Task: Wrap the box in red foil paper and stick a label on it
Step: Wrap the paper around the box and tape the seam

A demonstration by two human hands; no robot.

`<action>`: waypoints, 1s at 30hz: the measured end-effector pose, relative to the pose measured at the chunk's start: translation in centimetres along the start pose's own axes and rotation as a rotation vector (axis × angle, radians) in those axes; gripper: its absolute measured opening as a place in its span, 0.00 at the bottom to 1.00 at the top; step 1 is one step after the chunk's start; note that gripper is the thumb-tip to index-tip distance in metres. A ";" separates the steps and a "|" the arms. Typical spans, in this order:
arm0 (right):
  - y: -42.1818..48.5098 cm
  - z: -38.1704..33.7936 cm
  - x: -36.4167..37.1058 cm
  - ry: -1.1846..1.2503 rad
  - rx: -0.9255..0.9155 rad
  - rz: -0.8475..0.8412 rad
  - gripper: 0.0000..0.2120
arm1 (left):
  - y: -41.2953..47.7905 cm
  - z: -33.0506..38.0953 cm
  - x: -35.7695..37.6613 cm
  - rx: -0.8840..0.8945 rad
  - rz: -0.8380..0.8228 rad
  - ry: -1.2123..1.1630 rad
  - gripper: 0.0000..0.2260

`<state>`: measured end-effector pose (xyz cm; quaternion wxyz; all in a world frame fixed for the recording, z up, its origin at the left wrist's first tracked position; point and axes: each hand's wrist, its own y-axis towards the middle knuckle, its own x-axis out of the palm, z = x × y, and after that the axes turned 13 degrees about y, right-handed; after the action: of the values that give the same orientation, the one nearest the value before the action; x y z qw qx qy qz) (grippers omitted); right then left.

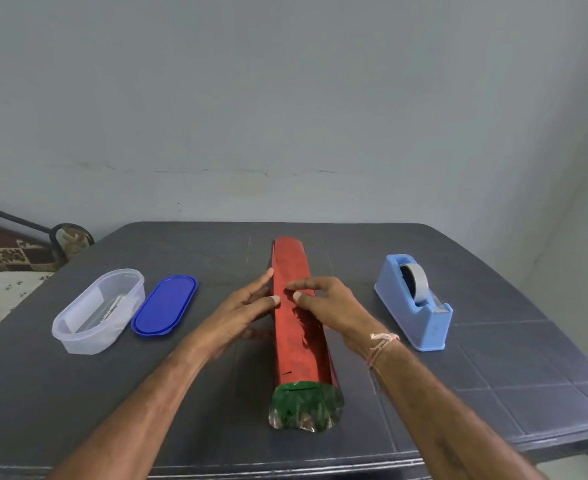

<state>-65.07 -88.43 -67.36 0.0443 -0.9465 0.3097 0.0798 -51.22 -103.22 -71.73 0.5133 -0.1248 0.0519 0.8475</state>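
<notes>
L hand [240, 313] flat, fingers straight, pressing left side of red foil paper [292, 355] round long box [289, 265]. R hand [327, 306] loosely bent, thumb + fingertips on top. Box lies mid table [493, 358], lengthwise, green foil end [303, 407] nearest. Tape dispenser [413, 303] at right; clear tub [95, 310], blue lid [164, 304] at left.

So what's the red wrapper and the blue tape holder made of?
The red wrapper looks like thin foil paper: it is creased, and its near end shines silvery green. The tape holder seems smooth moulded plastic, pale blue with a dull sheen.
</notes>
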 end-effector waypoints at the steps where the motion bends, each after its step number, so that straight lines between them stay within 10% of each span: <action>1: 0.0 0.0 -0.1 0.000 0.003 -0.003 0.12 | 0.0 0.2 -0.1 -0.002 -0.010 0.010 0.29; 30: -0.1 0.1 -0.3 -0.041 0.000 -0.032 0.11 | -0.9 3.3 -0.7 -0.045 -0.002 0.161 0.37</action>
<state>-65.31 -88.17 -67.44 0.0520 -0.9495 0.2933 0.0985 -50.68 -102.65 -68.33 0.5054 -0.2042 0.0736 0.8352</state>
